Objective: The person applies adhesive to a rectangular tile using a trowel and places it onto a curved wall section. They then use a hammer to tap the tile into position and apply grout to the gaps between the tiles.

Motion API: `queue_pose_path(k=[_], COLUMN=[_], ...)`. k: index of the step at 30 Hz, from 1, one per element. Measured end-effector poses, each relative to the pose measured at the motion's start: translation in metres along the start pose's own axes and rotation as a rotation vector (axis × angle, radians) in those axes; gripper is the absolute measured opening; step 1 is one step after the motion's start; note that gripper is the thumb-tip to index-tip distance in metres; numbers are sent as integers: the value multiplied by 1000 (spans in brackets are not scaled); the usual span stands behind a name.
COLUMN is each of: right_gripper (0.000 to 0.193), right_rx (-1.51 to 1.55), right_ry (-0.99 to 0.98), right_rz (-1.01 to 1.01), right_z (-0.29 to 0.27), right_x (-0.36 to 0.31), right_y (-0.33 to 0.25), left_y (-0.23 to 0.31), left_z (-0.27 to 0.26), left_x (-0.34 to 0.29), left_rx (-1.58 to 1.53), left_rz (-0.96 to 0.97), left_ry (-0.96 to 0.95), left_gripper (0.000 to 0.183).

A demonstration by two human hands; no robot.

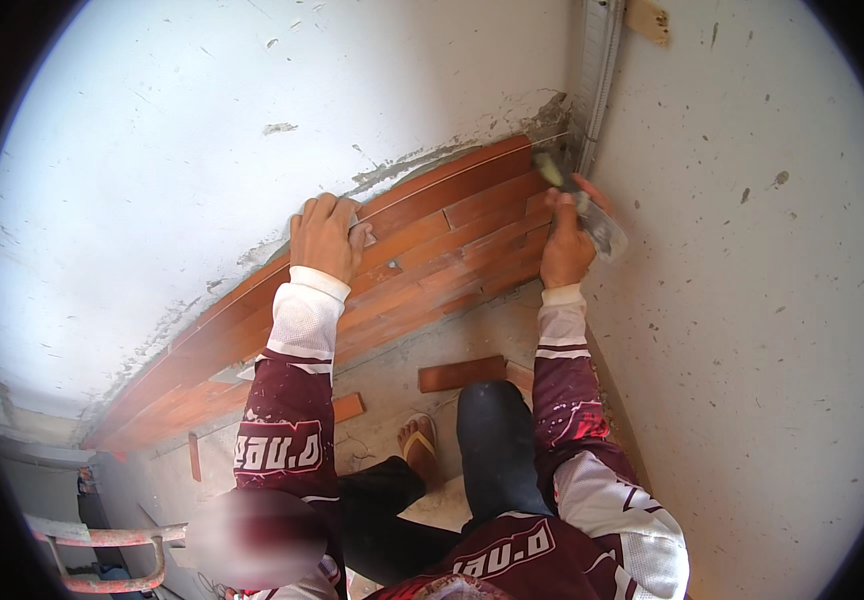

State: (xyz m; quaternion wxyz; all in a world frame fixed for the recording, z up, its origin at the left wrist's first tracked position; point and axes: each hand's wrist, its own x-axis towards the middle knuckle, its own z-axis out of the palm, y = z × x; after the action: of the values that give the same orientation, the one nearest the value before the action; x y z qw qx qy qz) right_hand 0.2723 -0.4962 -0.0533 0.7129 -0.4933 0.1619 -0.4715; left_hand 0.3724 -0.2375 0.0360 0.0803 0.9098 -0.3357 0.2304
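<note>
My left hand [324,240] rests at the top edge of a wall facing of narrow reddish-brown brick tiles [432,240]. Its fingers are bent over that edge, and a small pale grey piece [360,222] shows by the thumb; what it is stays unclear. In the corner, at the right end of the tile rows, my right hand [567,255] grips a hand tool [604,232] smeared by motion. A flat greyish part and a reddish part of this tool show, while its exact kind cannot be made out. A thin string [452,180] runs along the top row.
A speckled white wall [752,250] stands close on the right. Loose brick tiles [462,373] lie on the floor near my knee, with another piece [348,407] farther left. My sandalled foot [418,447] is among them. A worn red metal frame [102,537] stands at lower left.
</note>
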Motion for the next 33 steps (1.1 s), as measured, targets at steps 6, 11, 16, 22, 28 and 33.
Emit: queue_pose_path(k=[6, 11, 16, 22, 28, 33], right_gripper=[29, 30, 30, 30, 33, 33], right_rx=[53, 21, 62, 130, 153, 193], right_ry=[85, 47, -6, 117, -93, -186], right_rz=[70, -29, -97, -79, 72, 77], right_z=[2, -1, 0, 7, 19, 26], right_x=[3, 7, 9, -37, -109, -129], right_y=[-1, 7, 7, 8, 18, 22], left_y=[4, 0, 3, -3, -2, 13], left_z=[0, 2, -2, 1, -7, -36], left_x=[2, -1, 3, -1, -13, -52], left_rx=[0, -12, 17, 14, -3, -59], left_rz=[6, 3, -32, -40, 89, 166], left_ry=[11, 15, -52, -48, 139, 182], left_gripper=[23, 23, 23, 26, 31, 38])
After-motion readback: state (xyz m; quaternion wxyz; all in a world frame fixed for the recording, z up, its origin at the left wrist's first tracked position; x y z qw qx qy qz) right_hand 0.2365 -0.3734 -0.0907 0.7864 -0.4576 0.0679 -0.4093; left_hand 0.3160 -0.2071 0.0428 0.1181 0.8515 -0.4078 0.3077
